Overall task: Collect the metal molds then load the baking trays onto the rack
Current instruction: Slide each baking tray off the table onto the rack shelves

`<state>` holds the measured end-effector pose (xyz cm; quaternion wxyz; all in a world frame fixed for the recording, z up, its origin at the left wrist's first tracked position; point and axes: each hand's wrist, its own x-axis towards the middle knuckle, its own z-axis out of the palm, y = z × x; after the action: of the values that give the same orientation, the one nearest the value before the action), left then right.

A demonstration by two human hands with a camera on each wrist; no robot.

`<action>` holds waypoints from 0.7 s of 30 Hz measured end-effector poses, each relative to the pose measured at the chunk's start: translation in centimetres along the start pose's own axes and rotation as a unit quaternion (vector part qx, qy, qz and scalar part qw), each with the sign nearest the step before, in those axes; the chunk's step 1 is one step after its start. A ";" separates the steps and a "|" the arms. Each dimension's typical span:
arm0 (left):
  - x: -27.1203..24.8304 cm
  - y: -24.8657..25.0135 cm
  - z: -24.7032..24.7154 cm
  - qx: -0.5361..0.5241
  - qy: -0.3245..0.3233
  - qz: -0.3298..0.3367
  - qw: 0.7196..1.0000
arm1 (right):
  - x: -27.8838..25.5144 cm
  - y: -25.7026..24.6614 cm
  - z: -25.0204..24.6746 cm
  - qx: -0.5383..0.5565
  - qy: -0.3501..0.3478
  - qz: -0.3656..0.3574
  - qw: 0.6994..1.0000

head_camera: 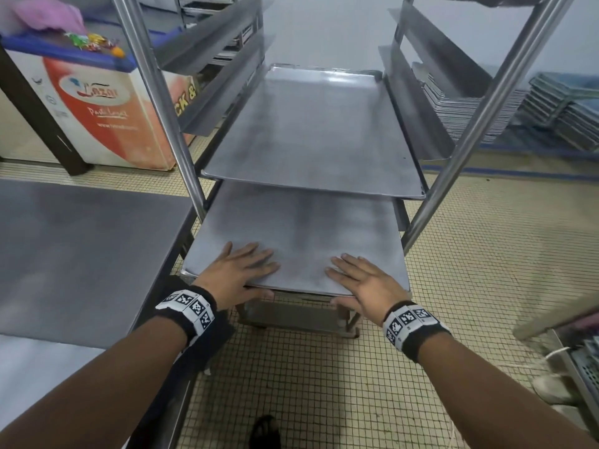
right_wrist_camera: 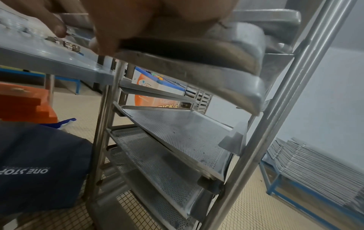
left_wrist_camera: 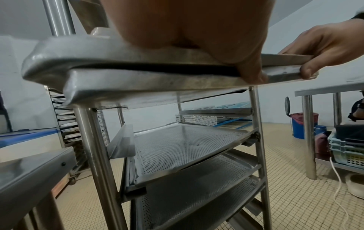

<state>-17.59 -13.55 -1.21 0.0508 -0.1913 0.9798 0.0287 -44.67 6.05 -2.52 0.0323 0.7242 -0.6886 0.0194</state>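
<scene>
**Tray going into the rack, both hands on its near edge**

The person stands square to the steel rack (head_camera: 181, 147) and has a flat baking tray (head_camera: 291, 234) partly seated on a pair of side runners, its near end sticking out toward them. The left hand (head_camera: 238, 275) and the right hand (head_camera: 364, 281) lie on top of the tray near its front corners, fingers spread flat on the metal. The wrist views show each thumb hooked under the front lip, so each hand pinches the edge. That hold makes sense: palms on top keep the tray level, thumbs below stop it tipping while it bears on the runners.

From below, the held piece looks like two trays nested together, with a dark gap between their rims; I cannot say for certain. One slot up, another baking tray (head_camera: 311, 131) sits fully home. Lower slots carry perforated trays (left_wrist_camera: 187, 146), one lying askew on its runners.

A bare steel desk (head_camera: 81, 251) stands just left of the rack. In the right wrist view, small metal molds (right_wrist_camera: 63, 42) sit grouped on its top. More trays are stacked (head_camera: 470, 105) low along the far wall.
</scene>
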 end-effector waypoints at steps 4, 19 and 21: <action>3.1 -2.3 -0.3 -0.001 0.013 0.003 1.000 | 2.7 2.2 0.2 0.000 0.013 0.005 1.000; 10.6 -7.5 -0.7 0.027 0.034 0.056 0.997 | 9.1 8.0 1.1 -0.026 0.052 -0.044 0.997; 11.3 -7.8 -0.6 0.032 0.041 0.059 0.997 | 9.6 8.7 1.1 -0.024 0.050 -0.040 0.998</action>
<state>-25.15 -24.99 -2.11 0.0151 -0.1326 0.9910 -0.0072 -52.84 -4.01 -2.72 0.0847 0.7480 -0.6572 0.0379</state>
